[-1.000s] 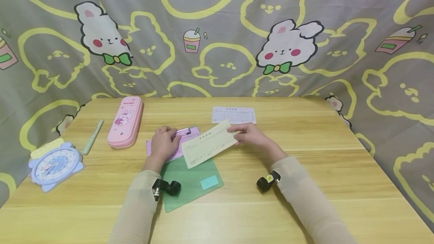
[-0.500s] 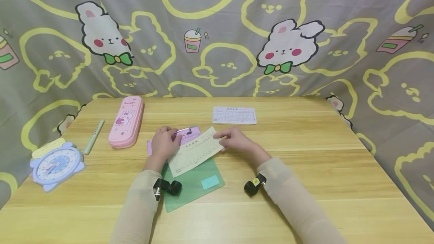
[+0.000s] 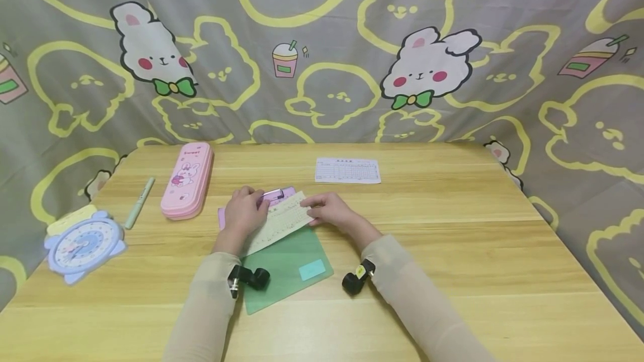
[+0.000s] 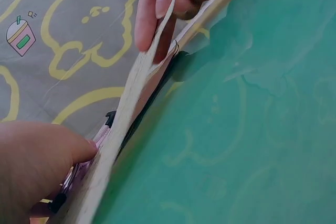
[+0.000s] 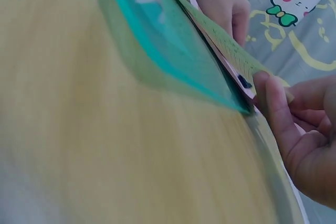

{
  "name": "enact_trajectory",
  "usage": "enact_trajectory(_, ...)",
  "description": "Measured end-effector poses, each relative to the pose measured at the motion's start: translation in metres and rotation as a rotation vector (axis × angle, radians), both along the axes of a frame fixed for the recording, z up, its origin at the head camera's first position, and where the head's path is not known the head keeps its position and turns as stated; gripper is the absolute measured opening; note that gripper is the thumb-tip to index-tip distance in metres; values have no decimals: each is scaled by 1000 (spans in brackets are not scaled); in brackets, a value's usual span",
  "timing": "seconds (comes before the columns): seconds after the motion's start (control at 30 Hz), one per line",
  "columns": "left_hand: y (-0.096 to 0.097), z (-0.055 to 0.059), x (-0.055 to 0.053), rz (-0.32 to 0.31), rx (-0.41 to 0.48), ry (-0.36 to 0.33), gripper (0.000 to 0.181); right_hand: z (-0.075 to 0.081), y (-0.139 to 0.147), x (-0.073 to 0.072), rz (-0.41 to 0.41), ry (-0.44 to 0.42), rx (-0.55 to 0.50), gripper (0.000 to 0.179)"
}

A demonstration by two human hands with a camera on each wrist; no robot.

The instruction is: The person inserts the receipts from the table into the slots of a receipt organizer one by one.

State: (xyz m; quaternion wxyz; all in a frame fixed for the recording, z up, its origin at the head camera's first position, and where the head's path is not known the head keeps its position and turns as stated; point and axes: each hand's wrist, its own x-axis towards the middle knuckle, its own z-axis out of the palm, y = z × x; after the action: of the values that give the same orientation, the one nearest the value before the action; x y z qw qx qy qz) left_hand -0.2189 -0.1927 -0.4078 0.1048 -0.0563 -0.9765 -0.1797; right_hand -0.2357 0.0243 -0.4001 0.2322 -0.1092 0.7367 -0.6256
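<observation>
A translucent green clipboard (image 3: 287, 272) lies tilted on the table, a purple printed slip (image 3: 221, 218) covering its top part. At the metal clip (image 3: 274, 195), my left hand (image 3: 245, 214) grips with thumb and fingers. My right hand (image 3: 329, 211) pinches the right end of a pale yellow printed slip (image 3: 276, 225) between thumb and fingers. This slip overlaps the purple one, its left end reaching beside my left hand. From the left wrist, the yellow slip (image 4: 126, 103) appears nearly edge-on above the green board (image 4: 236, 119); my left thumb (image 4: 73, 145) presses beside the clip.
A white printed slip (image 3: 348, 171) lies farther back. To the left are a pink pencil case (image 3: 187, 180), a pale green pen (image 3: 139, 204) and a blue clock-shaped item (image 3: 84, 246) over a yellow item (image 3: 70, 219). A patterned curtain (image 3: 322, 43) hangs behind the table (image 3: 427, 205).
My right hand has moved left, bringing the yellow slip across the purple slip toward the clip. My left hand has stayed at the clip.
</observation>
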Motion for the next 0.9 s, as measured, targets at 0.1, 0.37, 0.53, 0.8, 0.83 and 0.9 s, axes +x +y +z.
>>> enact_trajectory(0.1, 1, 1, 0, -7, 0, -7, 40, -3, -7, 1, -22, -10, -5, 29)
enact_trajectory(0.37, 2, 2, 1, -7, 16, -3, 40, -7, -18, 1, -76, -25, -7, 30)
enact_trajectory(0.53, 1, 2, 1, -7, 24, -10, 39, -6, -21, 1, -73, -13, 6, 30)
enact_trajectory(0.8, -1, 1, -1, -9, 7, 10, 35, -4, -22, 0, -84, -46, 34, 30)
enact_trajectory(0.83, -2, 1, -1, -12, 6, 13, 34, -4, -22, 0, -86, -50, 35, 30)
enact_trajectory(0.9, -2, 1, -2, -22, -6, 19, 32, -3, -22, -1, -90, -61, 37, 30)
